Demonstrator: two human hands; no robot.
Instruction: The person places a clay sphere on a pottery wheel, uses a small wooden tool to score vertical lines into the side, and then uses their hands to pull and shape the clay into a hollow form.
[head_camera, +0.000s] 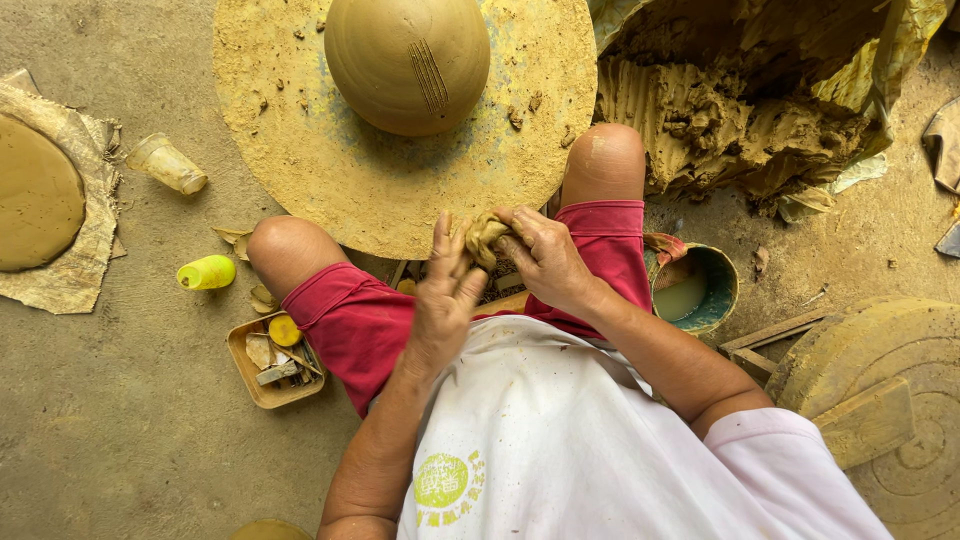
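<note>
Closest to the lens is the white shirt (560, 430) with a yellow-green print on the front, then red shorts (370, 320) and two bare knees. Both hands meet just past the lap, right at the near edge of the wheel. The left hand (445, 295) has its fingers stretched up flat against a small wad of wet clay (484, 236), pressing it rather than closing round it. The right hand (548, 258) is curled over the wad from the other side, fingers clamped on it. So the lump is squeezed between both hands, above the gap between the knees.

What could go wrong, I reckon: the lump looks soft, so bits could tear off and drop into the lap. The hands sit near the domed clay pot (407, 62) on the sandy round turntable (330, 170), and a stray knuckle could dent that smooth surface, which already carries a patch of comb lines.

Around it: a big heap of raw clay (730, 110) on plastic sheeting far right, a teal bucket (718, 290) with cloudy water by the right knee, a small tray of tools (270, 360) and a yellow bottle (207, 271) on the left, a tipped plastic cup (166, 163), and a flat clay disc (35, 195) on sacking at the left edge. Another wheel (890, 400) sits near right.
</note>
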